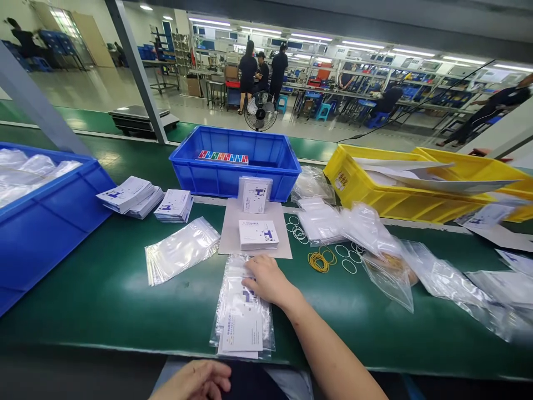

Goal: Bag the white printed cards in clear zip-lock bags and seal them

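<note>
My right hand [266, 280] lies on a pile of clear plastic bags [225, 294] in front of me, its thumb and fingers apart on the film. In the top bag a white printed booklet [242, 332] shows, its near end sticking out towards the table edge. My left hand [194, 380] hangs below that edge with loosely curled fingers and nothing visible in them. Just beyond the bags, a stack of printed booklets [258, 234] rests on a grey board [230, 236]. Behind it, a bagged stack [255, 195] leans upright against a blue bin [233, 181].
Empty bags [183, 250] and booklet stacks [172, 204] lie left, beside another blue bin [54, 222]. To the right are yellow rubber bands [318, 261], white bands [347, 266], filled bags [368, 228] and a yellow bin [400, 203]. A metal post [137, 72] rises behind.
</note>
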Tool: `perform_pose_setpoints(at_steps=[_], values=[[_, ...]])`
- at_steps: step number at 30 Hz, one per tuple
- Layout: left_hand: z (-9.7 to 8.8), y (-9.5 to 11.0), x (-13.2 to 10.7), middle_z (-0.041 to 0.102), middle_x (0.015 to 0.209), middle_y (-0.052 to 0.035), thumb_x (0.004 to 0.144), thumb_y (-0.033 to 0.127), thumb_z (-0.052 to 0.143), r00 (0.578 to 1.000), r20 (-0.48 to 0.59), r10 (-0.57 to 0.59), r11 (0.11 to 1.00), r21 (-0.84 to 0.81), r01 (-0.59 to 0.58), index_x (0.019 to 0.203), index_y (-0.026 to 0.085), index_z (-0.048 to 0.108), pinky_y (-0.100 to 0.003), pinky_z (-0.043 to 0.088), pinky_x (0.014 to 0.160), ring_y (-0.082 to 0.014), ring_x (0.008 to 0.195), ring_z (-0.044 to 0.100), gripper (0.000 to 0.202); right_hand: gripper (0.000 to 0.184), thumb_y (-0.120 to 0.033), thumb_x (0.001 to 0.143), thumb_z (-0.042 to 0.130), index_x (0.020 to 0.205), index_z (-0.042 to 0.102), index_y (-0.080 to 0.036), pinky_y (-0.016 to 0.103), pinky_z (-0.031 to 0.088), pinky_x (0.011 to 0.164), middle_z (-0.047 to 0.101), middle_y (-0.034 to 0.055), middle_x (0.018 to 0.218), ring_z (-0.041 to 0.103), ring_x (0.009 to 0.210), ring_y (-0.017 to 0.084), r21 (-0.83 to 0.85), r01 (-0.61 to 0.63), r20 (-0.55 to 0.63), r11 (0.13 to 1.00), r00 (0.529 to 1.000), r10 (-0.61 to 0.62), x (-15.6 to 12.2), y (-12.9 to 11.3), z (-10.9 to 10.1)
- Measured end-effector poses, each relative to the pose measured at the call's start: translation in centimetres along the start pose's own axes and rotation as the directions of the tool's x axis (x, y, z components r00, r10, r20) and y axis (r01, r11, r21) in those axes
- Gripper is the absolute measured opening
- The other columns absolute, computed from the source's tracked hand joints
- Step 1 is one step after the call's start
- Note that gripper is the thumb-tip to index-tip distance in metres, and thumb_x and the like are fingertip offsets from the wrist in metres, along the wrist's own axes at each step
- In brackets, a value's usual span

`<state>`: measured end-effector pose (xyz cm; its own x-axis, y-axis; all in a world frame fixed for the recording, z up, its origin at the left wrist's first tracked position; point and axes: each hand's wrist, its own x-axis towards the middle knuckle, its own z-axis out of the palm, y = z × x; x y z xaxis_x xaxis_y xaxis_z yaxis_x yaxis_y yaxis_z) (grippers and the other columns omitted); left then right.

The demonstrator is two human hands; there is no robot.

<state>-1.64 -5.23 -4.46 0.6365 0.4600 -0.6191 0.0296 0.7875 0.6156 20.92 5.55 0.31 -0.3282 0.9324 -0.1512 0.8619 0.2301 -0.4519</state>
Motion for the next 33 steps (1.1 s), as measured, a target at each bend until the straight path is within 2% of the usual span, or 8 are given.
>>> perform_pose_setpoints(at_steps=[3, 7, 12, 18, 22, 26, 30, 33], values=[[-0.2, -1.0, 0.9, 0.068, 0.099, -0.0110, 0.065, 0.059, 0.063, 0.998, 0.061, -0.031, 0.966, -0.255, 0.046, 0.090, 0.014, 0.070, -0.025, 0.043, 0.074, -0.0181, 0.083, 0.064, 0.052, 0.037, -0.035, 0.074, 0.062, 0.106, 0.058, -0.016, 0.039, 0.036, 0.086, 0.053, 0.0121, 0.107, 0.046, 0.101, 0.027, 0.057, -0.022, 0.004, 0.998, 1.000, 0.022, -0.2, -0.2, 0.0], [0.3, -0.8, 1.2, 0.068, 0.099, -0.0160, 0.060, 0.064, 0.064, 0.987, 0.152, -0.051, 0.927, -0.361, 0.103, 0.094, 0.008, 0.068, -0.029, 0.044, 0.080, -0.0225, 0.082, 0.066, 0.067, 0.053, -0.039, 0.068, 0.066, 0.115, 0.053, -0.016, 0.040, 0.035, 0.088, 0.054, 0.0120, 0.108, 0.045, 0.103, 0.028, 0.111, -0.045, 0.018, 0.993, 0.999, 0.043, -0.7, -0.4, 0.2], [0.9, -0.6, 0.6, 0.069, 0.096, -0.0148, 0.054, 0.063, 0.068, 0.992, 0.100, -0.075, 0.877, -0.467, 0.114, 0.099, 0.008, 0.065, -0.033, 0.049, 0.075, -0.0272, 0.087, 0.066, 0.071, 0.055, -0.038, 0.065, 0.068, 0.114, 0.054, -0.017, 0.039, 0.036, 0.086, 0.058, 0.0112, 0.103, 0.048, 0.098, 0.027, 0.120, -0.013, 0.041, 0.993, 0.999, 0.008, -2.4, -1.4, 1.6], [1.8, -1.4, 0.9, 0.069, 0.062, -0.0045, 0.048, 0.036, 0.082, 0.990, -0.132, -0.056, 0.970, -0.243, 0.022, 0.083, 0.012, 0.065, -0.022, 0.045, 0.042, -0.0157, 0.050, 0.061, 0.045, 0.052, -0.033, 0.068, 0.065, 0.115, 0.054, -0.015, 0.039, 0.037, 0.089, 0.058, 0.0118, 0.106, 0.049, 0.101, 0.027, 0.224, -0.025, 0.082, 0.974, 0.997, 0.007, -4.8, -2.2, 2.2], [2.3, -1.6, 1.5, 0.068, 0.062, -0.0057, 0.055, 0.038, 0.077, 0.993, -0.116, -0.022, 0.990, -0.141, 0.006, 0.086, 0.011, 0.066, -0.021, 0.043, 0.041, -0.0145, 0.049, 0.059, 0.043, 0.046, -0.032, 0.067, 0.064, 0.111, 0.056, -0.019, 0.037, 0.040, 0.084, 0.061, 0.0091, 0.105, 0.053, 0.099, 0.026, 0.347, -0.077, 0.090, 0.935, 0.995, 0.049, -5.8, -1.8, 1.6], [2.7, -1.5, 1.5, 0.067, 0.060, -0.0042, 0.052, 0.036, 0.079, 0.998, -0.053, 0.040, 0.991, -0.126, -0.046, 0.083, 0.012, 0.067, -0.023, 0.044, 0.045, -0.0140, 0.048, 0.057, 0.041, 0.047, -0.028, 0.065, 0.065, 0.111, 0.056, -0.021, 0.038, 0.042, 0.084, 0.061, 0.0076, 0.106, 0.054, 0.100, 0.027, 0.454, -0.092, 0.107, 0.886, 0.993, 0.049, -6.5, -1.1, 1.9], [3.2, -0.7, 0.8, 0.068, 0.068, -0.0069, 0.055, 0.036, 0.077, 0.993, -0.084, 0.086, 0.990, -0.109, -0.095, 0.085, 0.012, 0.066, -0.022, 0.043, 0.043, -0.0152, 0.052, 0.058, 0.040, 0.068, -0.031, 0.067, 0.066, 0.129, 0.039, -0.023, 0.042, 0.033, 0.098, 0.045, 0.0105, 0.129, 0.042, 0.119, 0.026, 0.638, -0.038, -0.143, 0.769, 0.976, 0.166, -7.4, -0.1, 3.1], [3.7, 1.1, 0.7, 0.069, 0.080, -0.0107, 0.057, 0.042, 0.076, 0.962, -0.167, 0.217, 0.973, -0.042, -0.227, 0.092, 0.012, 0.064, -0.023, 0.044, 0.041, -0.0192, 0.059, 0.061, 0.048, 0.086, -0.041, 0.068, 0.066, 0.138, 0.019, -0.023, 0.047, 0.030, 0.101, 0.033, 0.0149, 0.138, 0.037, 0.124, 0.028, 0.822, 0.046, -0.237, 0.568, 0.934, 0.268, -8.3, 0.1, 3.4]])
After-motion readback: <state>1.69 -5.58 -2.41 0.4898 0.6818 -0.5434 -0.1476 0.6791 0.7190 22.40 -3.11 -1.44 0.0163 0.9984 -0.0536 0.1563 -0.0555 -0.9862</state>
